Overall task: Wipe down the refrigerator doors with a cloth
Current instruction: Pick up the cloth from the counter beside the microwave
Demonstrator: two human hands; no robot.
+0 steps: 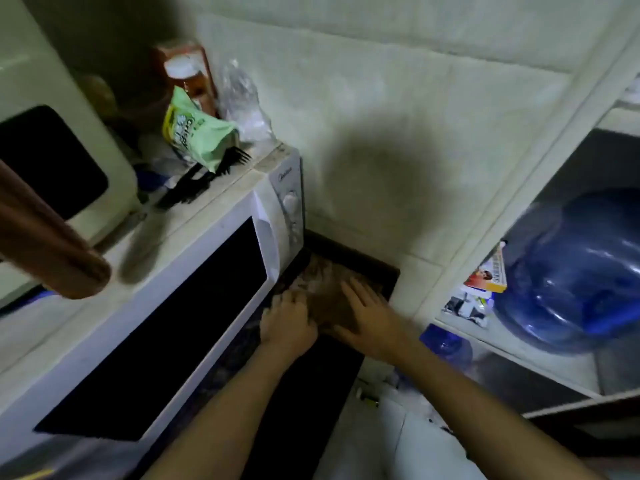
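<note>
Pressing flat, my right hand [363, 315] lies open-fingered on the brown cloth [327, 296]. My left hand [289, 322] curls at its edge; blur hides whether it grips.

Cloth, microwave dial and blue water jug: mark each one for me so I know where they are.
cloth [329, 303], head view, on its brown middle, on the dark counter.
microwave dial [290, 201], head view, on the face of the upper knob.
blue water jug [581, 271], head view, on its rounded side.
</note>
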